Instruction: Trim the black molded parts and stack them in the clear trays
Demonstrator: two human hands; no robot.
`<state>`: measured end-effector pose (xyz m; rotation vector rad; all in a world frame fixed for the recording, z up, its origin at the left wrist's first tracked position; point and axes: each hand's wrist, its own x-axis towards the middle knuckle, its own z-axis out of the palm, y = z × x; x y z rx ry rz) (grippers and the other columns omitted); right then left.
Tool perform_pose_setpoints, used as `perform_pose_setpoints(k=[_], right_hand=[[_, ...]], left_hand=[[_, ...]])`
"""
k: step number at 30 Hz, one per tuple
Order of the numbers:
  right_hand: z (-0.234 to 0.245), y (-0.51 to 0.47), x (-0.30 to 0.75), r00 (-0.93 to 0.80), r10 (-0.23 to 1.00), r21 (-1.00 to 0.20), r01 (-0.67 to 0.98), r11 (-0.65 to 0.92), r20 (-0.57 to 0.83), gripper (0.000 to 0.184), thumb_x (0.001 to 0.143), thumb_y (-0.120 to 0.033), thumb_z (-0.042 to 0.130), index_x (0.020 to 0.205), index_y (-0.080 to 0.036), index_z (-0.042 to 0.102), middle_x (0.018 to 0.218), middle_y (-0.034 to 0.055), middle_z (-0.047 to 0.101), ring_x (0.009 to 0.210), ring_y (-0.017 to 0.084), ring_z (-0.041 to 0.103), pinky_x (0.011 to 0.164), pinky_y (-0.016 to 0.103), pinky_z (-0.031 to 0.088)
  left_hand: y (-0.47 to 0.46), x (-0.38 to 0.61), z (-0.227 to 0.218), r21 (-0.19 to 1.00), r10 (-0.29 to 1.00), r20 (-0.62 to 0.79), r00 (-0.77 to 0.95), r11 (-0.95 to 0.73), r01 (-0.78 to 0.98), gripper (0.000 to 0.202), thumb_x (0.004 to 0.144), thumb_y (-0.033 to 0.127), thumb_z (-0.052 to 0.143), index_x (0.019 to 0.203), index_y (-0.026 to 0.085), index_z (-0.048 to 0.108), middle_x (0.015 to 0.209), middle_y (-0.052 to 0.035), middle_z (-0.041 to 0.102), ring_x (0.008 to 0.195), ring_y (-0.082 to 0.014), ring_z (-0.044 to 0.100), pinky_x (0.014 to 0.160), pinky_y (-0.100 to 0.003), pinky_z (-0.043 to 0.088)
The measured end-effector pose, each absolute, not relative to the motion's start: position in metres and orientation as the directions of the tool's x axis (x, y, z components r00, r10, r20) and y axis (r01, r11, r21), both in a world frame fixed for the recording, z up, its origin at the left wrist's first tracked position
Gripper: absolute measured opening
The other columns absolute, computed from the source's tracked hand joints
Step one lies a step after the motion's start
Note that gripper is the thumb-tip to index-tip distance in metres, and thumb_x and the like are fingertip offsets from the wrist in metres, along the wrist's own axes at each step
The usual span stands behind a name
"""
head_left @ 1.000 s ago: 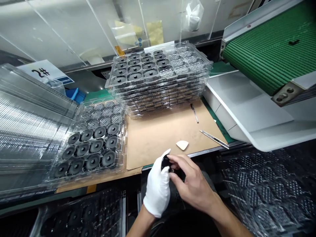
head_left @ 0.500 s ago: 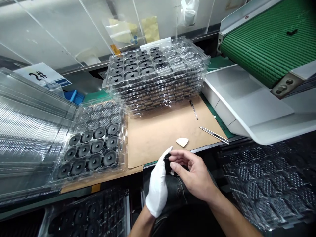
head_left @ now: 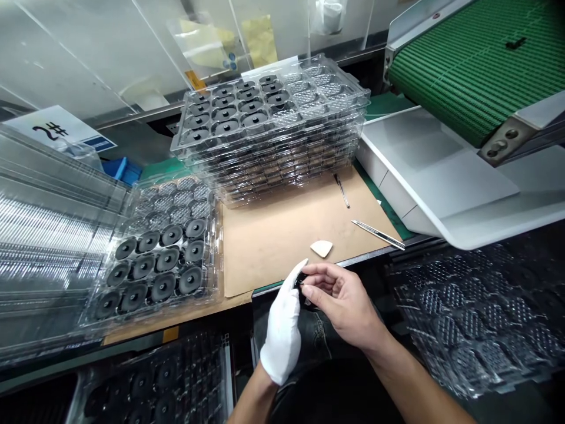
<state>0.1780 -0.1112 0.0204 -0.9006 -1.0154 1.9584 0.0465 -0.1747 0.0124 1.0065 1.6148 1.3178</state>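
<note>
My left hand (head_left: 283, 330), in a white glove, is closed on a small black round part (head_left: 301, 279) just in front of the table edge. Bare fingers of my right hand (head_left: 342, 300) pinch the same part from the other side, and they cover most of it. Beyond the hands, a cream-coloured wedge-shaped pad (head_left: 322, 248) lies on the brown board (head_left: 260, 253). Left of it, a clear plastic tray (head_left: 212, 259) holds rows of dark round parts (head_left: 163, 286) in its nearer pockets; the farther pockets hold none.
A stack of clear trays (head_left: 282, 150) stands at the back, its top one partly filled. Tweezers (head_left: 378, 234) and a thin pen-like tool (head_left: 341, 191) lie on the right. A green conveyor (head_left: 468, 76) ends above a white chute (head_left: 445, 171). Dark trays (head_left: 472, 318) sit lower right.
The black part has turned in my hands and now shows less of its face. My fingers stay around it. The whole view has shifted slightly.
</note>
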Motion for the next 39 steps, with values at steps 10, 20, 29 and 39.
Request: perform_pose_setpoints(k=[10,20,29,39], right_hand=[[0.023,-0.108,0.178,-0.473,0.843,-0.838,-0.327,-0.437,-0.255,0.031,0.078,-0.026,0.078,0.106,-0.018,0.068,0.079,0.0001,0.07,0.073,0.012,0.064,0.071,0.026,0.052],[0.025,-0.103,0.176,-0.487,0.818,-0.721,-0.444,-0.533,-0.305,0.045,0.076,-0.03,0.084,0.114,-0.019,0.063,0.087,0.001,0.073,0.077,0.012,0.068,0.072,0.024,0.056],[0.022,-0.106,0.175,-0.459,0.838,-0.754,-0.428,-0.499,-0.294,0.044,0.076,-0.029,0.084,0.114,-0.02,0.065,0.092,0.0024,0.076,0.084,0.014,0.07,0.076,0.025,0.057],[0.018,-0.108,0.173,-0.419,0.861,-0.802,-0.386,-0.456,-0.288,0.044,0.075,-0.028,0.084,0.114,-0.02,0.064,0.088,0.001,0.076,0.083,0.014,0.071,0.078,0.027,0.057]], left_hand=[[-0.176,0.049,0.014,0.963,0.959,-0.042,-0.281,0.113,0.243,0.046,0.103,0.044,0.047,0.142,0.022,0.058,0.146,-0.0103,0.059,0.136,-0.0275,0.055,0.12,-0.044,0.04],[-0.166,0.055,0.022,0.967,0.918,-0.012,-0.396,0.111,0.228,0.04,0.098,0.048,0.053,0.118,0.019,0.072,0.122,-0.0105,0.074,0.115,-0.0297,0.068,0.106,-0.046,0.052],[-0.167,0.054,0.018,0.987,0.915,-0.076,-0.397,0.125,0.099,0.043,0.094,0.053,0.059,0.121,0.02,0.071,0.129,-0.0096,0.072,0.121,-0.0302,0.066,0.112,-0.047,0.048],[-0.173,0.054,0.011,0.977,0.906,-0.136,-0.4,0.19,0.097,0.045,0.098,0.048,0.057,0.132,0.021,0.064,0.133,-0.0095,0.068,0.124,-0.027,0.062,0.113,-0.043,0.045]])
